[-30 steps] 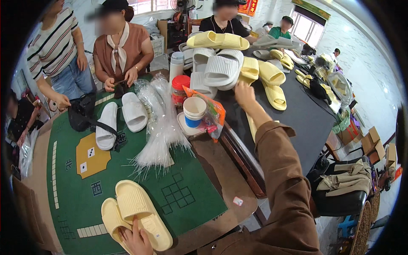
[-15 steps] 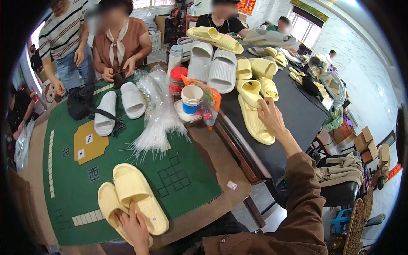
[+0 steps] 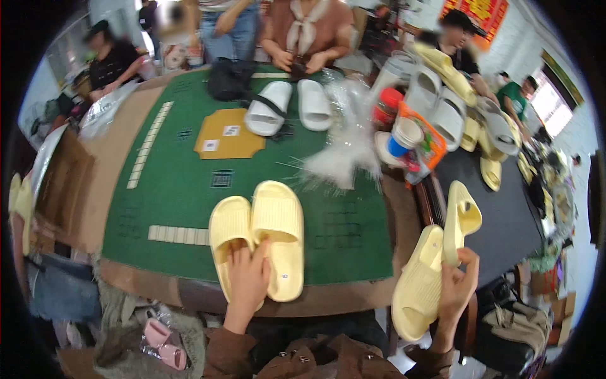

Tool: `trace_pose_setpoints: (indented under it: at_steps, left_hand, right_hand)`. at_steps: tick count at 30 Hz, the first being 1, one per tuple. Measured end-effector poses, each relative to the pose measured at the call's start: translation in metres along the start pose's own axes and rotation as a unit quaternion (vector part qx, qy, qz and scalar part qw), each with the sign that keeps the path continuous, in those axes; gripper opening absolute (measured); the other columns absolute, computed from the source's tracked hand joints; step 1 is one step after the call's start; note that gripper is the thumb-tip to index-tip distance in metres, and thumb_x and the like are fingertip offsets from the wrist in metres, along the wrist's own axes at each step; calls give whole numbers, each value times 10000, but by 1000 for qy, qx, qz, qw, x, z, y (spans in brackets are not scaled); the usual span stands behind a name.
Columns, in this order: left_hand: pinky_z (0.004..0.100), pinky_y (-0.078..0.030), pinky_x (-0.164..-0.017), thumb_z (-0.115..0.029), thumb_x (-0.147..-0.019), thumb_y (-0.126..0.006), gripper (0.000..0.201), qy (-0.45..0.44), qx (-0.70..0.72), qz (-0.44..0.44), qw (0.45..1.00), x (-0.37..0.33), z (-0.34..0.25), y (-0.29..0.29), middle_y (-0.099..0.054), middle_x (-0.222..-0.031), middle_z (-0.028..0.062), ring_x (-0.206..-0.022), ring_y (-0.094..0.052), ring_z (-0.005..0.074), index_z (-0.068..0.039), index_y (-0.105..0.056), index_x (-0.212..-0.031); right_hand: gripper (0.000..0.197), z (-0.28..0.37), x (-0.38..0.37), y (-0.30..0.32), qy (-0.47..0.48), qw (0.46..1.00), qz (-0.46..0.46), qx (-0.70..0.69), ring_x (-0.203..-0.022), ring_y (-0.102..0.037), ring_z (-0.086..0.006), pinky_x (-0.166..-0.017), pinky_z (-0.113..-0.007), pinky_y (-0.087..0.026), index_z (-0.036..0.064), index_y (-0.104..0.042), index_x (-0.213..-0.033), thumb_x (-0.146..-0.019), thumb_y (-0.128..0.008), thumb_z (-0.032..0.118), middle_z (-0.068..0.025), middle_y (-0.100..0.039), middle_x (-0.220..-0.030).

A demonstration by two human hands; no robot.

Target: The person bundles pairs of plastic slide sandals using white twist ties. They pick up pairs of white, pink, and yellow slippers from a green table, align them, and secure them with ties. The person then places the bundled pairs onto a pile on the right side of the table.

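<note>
The left hand [image 3: 247, 278] rests on a pair of pale yellow slippers [image 3: 276, 215] on the green-covered worktop [image 3: 360, 265], fingers at the foot openings — whether it grips, I cannot tell. The right hand [image 3: 459, 287] clasps two more yellow slippers [image 3: 418, 284] — near the worktop's right edge.

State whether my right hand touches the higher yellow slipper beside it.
Touching: the head view shows your right hand gripping the higher yellow slipper by its lower end.

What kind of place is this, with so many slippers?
Probably a small makeshift workroom: yellow slippers and a bundle of clear plastic strands lie on a green game mat, and grey slippers lie on the black table beside it.
</note>
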State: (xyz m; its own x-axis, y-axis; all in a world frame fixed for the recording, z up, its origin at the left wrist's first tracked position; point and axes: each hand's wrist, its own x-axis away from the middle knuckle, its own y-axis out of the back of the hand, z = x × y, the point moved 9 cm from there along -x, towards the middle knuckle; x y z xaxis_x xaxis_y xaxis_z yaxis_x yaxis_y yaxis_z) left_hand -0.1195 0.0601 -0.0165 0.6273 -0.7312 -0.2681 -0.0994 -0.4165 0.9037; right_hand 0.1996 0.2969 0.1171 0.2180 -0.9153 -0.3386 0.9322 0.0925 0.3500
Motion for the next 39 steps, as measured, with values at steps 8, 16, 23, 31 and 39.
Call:
trace_pose_setpoints:
  at_steps: [8,16,23,31,39]
  left_hand:
    - [572,-322,-1066,-154,-856,-581,430,13,1,-60,998,20,59,43,-531,-1038,224,-1123,-501,421,-100,-600,-1283]
    - [496,-397,-1005,-160,-878,-555,415,62,-157,-35,985,11,215,71,-598,-1127,215,-1086,-535,398,-103,-595,-1288]
    - [462,-468,-856,-30,-915,-506,437,108,-186,-135,967,14,357,126,-594,-1035,247,-926,-568,387,-133,-587,-1332]
    - [476,-448,-906,45,-834,-549,125,77,-166,-158,971,12,196,125,-597,-1116,208,-1046,-560,393,2,-596,-942]
    - [451,-387,-1083,-102,-801,-705,482,-308,171,77,933,-19,-127,26,-569,-1284,124,-1262,-504,321,-93,-580,-1267]
  right_hand:
    - [113,-20,58,-171,19,984,175,-26,-852,-615,-224,-701,-298,-517,-32,-594,-940,-854,-577,-104,-143,-591,-971]
    - [106,-13,65,-182,109,971,208,-33,-970,-615,-292,-861,-354,-481,-15,-651,-964,-905,-562,-19,-153,-630,-1021]
    - [112,9,55,-153,162,964,206,-33,-978,-631,-267,-848,-340,-493,-15,-651,-932,-881,-561,-59,-143,-645,-1054]
    - [289,-29,-51,-113,246,942,152,170,-1156,-533,-379,-990,-434,-427,11,-621,-1091,-833,-527,-80,-183,-586,-1195]
    - [429,-73,-104,-184,332,839,295,314,-1120,-546,-322,-944,-431,-444,95,-644,-1177,-769,-568,-15,-84,-627,-1205]
